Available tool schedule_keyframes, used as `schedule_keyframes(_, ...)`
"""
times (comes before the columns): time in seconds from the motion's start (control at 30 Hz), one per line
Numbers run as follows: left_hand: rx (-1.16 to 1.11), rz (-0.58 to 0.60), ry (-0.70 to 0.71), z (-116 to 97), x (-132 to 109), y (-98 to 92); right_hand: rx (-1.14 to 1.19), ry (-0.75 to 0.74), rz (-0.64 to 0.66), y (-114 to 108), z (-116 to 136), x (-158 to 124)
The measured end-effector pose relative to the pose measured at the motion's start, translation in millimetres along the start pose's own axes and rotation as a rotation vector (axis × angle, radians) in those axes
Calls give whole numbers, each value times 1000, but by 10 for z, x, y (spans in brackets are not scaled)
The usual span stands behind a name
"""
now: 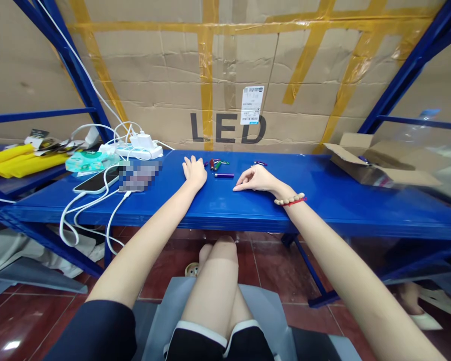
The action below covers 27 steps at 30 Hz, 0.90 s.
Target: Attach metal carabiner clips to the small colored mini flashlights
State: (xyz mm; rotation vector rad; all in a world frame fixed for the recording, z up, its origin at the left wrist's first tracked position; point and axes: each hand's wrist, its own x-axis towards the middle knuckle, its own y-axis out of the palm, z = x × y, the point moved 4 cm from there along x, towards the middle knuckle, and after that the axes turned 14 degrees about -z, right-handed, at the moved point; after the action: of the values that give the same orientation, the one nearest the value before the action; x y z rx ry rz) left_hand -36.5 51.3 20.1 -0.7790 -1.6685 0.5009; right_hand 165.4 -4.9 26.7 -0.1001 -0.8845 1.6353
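Note:
On the blue table, my left hand point(195, 172) lies with its fingers spread, nothing visible in it. Just right of its fingertips is a small cluster of shiny metallic tubes, among them a red one point(212, 165) and a green one point(218, 165). A purple tube point(224, 175) lies crosswise between my two hands. My right hand point(258, 178) rests to its right, fingers loosely curled and the thumb a little apart from them, holding nothing I can see. Behind it lies another small purplish tube point(260, 163). The tubes are too small to name their kind.
Charging phones point(99, 179), white cables and a power strip point(143, 145) crowd the table's left, beside a green tissue pack point(92, 161). An opened cardboard box point(376, 163) stands at right. A large taped carton point(225, 75) backs the table point(240, 210); blue posts flank it.

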Motion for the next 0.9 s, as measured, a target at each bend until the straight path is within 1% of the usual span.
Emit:
schedule_keyframes(0.07,55,73,-1,23,7,42,-21,-22,-23,-2,-23,20)
schedule_keyframes(0.13,73,101,11,18,16,39,-63,-50,-57,-8,-36,42)
schedule_keyframes(0.23,49,77,27,-1,30,-11,-157,-109,-126,-29,-49,68)
schedule_keyframes(0.3,32,66,10,-4,27,-37,-230,-135,-166,-46,-72,81)
schedule_keyframes(0.43,10,18,-19,-37,-1,-82,-330,-125,-212,-67,-141,100)
schedule_keyframes(0.53,-41,-55,11,-110,-20,-148,-350,-112,-212,-65,-151,104)
schedule_keyframes(0.6,-92,-76,56,-174,-32,-198,-364,-105,-214,-66,-136,98)
schedule_keyframes(0.67,-158,-65,132,-249,-52,-241,-386,-77,-250,-93,-125,87)
schedule_keyframes(0.73,-242,-40,244,-336,-86,-280,-416,-4,-359,-165,-135,73)
schedule_keyframes(0.83,-335,1,432,-459,-162,-330,-465,160,-596,-313,-194,36)
schedule_keyframes(0.9,-339,8,494,-502,-202,-352,-488,236,-687,-373,-241,20)
